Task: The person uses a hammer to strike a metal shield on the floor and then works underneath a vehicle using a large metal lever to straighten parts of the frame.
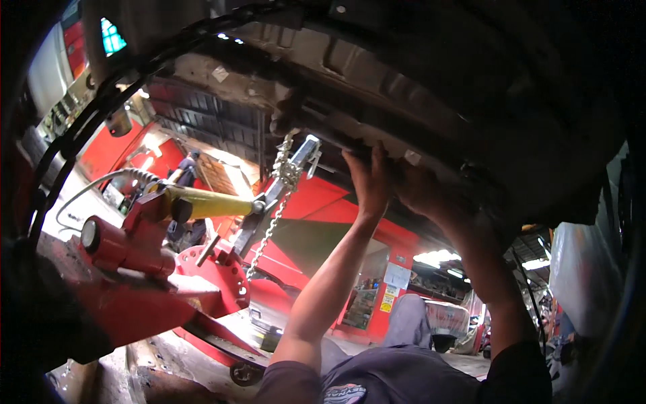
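Both my arms reach up to the dark underside of a vehicle. My left hand is at the lower edge of a dark rail, thumb and fingers raised and bent against something in shadow. Close beside it on the right, my right hand is curled in deep shade. What either hand grips is too dark to make out. Left of my hands, a metal chain is wrapped round a steel arm and hangs down from it.
A red frame puller with a yellow hydraulic cylinder stands at the left, a hose running to it. Another person is in the background. Clear plastic sheeting hangs at the right. A dark chain crosses the upper left.
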A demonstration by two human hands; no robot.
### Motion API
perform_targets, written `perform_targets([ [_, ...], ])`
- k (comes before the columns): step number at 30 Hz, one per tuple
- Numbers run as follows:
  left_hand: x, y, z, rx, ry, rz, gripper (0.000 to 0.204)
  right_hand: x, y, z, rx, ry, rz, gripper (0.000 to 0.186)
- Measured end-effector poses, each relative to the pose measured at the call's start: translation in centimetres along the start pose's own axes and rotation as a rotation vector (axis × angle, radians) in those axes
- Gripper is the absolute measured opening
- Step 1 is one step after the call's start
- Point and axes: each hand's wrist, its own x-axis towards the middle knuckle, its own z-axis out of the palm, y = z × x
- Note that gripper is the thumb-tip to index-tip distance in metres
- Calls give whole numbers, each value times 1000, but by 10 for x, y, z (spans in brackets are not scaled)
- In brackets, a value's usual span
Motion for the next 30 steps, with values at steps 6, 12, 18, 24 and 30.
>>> perform_targets([
  [6,-38,-12,-8,-77,22,-111,48,-33,3,24,184,93,-35,31],
  [12,-53,-18,-16,-13,27,-136,50,-37,8,27,326,-100,-72,32],
  [18,-51,-15,-13,-209,111,-94,44,-30,-13,20,223,11,-161,43],
  [24,-33,0,0,-120,119,-91,44,-17,9,19,-1165,361,-646,49],
  [30,-28,8,-5,-137,209,-23,36,13,-22,-5,236,-12,-256,46],
])
